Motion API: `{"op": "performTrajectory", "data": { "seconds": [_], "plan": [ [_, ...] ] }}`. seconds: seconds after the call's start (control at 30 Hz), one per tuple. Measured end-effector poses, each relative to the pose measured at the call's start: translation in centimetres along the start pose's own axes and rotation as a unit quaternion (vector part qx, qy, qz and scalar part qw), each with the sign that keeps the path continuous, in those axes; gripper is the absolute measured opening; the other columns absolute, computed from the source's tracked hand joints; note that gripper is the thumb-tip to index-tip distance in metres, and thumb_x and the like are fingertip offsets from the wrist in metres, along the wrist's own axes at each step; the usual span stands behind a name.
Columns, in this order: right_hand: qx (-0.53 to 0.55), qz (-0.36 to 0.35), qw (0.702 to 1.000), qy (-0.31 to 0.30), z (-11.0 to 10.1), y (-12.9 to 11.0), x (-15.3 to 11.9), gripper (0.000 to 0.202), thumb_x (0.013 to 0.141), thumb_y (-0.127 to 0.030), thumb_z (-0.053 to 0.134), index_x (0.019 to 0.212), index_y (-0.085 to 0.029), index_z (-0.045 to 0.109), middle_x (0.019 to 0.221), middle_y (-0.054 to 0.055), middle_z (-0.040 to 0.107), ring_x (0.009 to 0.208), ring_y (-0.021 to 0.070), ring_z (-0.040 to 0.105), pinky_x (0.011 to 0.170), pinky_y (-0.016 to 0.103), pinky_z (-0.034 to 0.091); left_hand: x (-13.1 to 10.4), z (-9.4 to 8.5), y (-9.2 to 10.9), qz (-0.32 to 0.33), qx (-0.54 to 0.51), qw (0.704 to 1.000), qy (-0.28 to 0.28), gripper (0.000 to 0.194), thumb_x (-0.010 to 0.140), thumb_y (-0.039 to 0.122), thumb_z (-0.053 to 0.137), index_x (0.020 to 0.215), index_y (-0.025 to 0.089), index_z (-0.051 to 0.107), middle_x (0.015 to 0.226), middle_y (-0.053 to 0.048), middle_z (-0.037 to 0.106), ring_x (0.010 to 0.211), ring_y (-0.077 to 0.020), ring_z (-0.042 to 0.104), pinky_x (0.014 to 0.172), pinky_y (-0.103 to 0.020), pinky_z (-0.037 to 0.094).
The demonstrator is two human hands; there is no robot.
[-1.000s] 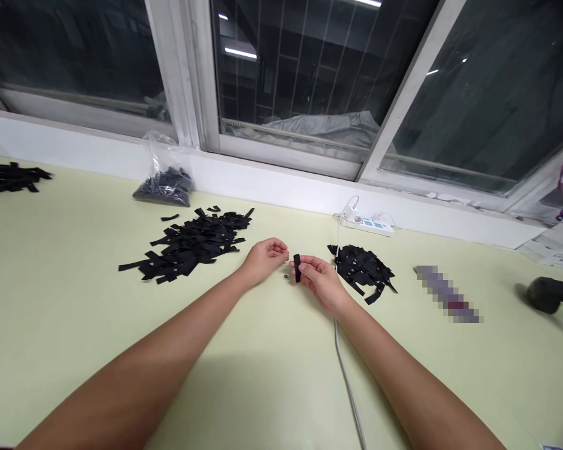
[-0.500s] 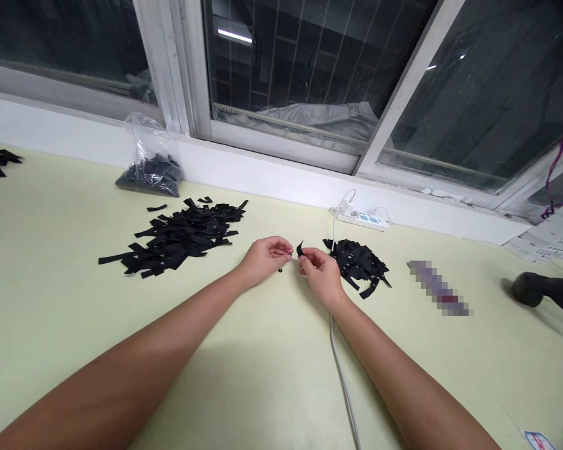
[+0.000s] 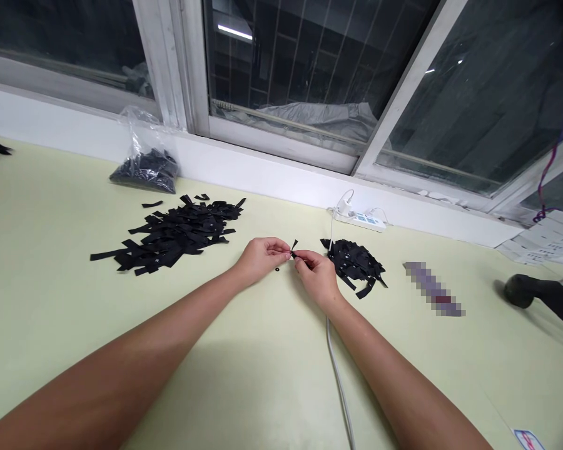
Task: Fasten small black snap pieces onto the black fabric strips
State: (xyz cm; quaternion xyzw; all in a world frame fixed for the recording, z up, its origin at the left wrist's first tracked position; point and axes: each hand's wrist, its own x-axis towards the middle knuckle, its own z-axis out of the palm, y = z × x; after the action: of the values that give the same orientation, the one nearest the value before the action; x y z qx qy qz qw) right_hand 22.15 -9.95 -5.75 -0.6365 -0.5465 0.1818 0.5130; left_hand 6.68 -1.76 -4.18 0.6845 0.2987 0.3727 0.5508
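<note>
The narrow black strip [image 3: 294, 244] could twist or slip, since the right hand [image 3: 315, 272] pinches only a little of it. The left hand's [image 3: 261, 259] fingertips meet beside it; whether they grip anything, I cannot tell. A brush from that hand could shift the tiny dark ring [image 3: 277, 269] just below. The strip looks thin, pliable, fabric-like; the bench [image 3: 225, 369], smooth.
</note>
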Motion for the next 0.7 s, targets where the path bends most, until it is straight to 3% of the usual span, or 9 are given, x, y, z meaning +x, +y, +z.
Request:
{"op": "performTrajectory", "data": {
  "seconds": [0.17, 0.5, 0.7],
  "plan": [
    [0.026, 0.034, 0.999, -0.009, 0.01, 0.10, 0.13, 0.029, 0.082, -0.035, 0.059, 0.100, -0.020, 0.076, 0.089, 0.007, 0.075, 0.083, 0.0218, 0.068, 0.079, 0.035, 0.053, 0.14, -0.03, -0.35, 0.010, -0.007, 1.000, -0.006, 0.024, 0.071, 0.031, 0.077, 0.087, 0.015, 0.071, 0.085, -0.007, 0.074, 0.080, -0.0179, 0.068, 0.073, -0.032, 0.055],
    [0.035, 0.035, 0.998, -0.040, -0.11, 0.03, 0.14, 0.030, 0.080, -0.036, 0.061, 0.100, -0.020, 0.077, 0.090, 0.006, 0.075, 0.080, 0.0205, 0.065, 0.077, 0.034, 0.051, 0.19, 0.01, -1.00, 0.038, 0.013, 0.999, -0.007, 0.021, 0.074, 0.031, 0.075, 0.086, 0.015, 0.068, 0.083, -0.005, 0.071, 0.078, -0.0155, 0.066, 0.073, -0.030, 0.054],
    [0.046, 0.053, 0.996, -0.061, -0.18, -0.49, 0.10, 0.031, 0.079, -0.039, 0.063, 0.097, -0.018, 0.077, 0.084, 0.005, 0.074, 0.073, 0.0187, 0.063, 0.072, 0.032, 0.050, -0.07, 0.05, -0.79, 0.097, 0.085, 0.992, -0.007, 0.016, 0.079, 0.025, 0.069, 0.092, 0.017, 0.065, 0.090, -0.003, 0.067, 0.079, -0.0144, 0.064, 0.074, -0.029, 0.054]
  ]
}}
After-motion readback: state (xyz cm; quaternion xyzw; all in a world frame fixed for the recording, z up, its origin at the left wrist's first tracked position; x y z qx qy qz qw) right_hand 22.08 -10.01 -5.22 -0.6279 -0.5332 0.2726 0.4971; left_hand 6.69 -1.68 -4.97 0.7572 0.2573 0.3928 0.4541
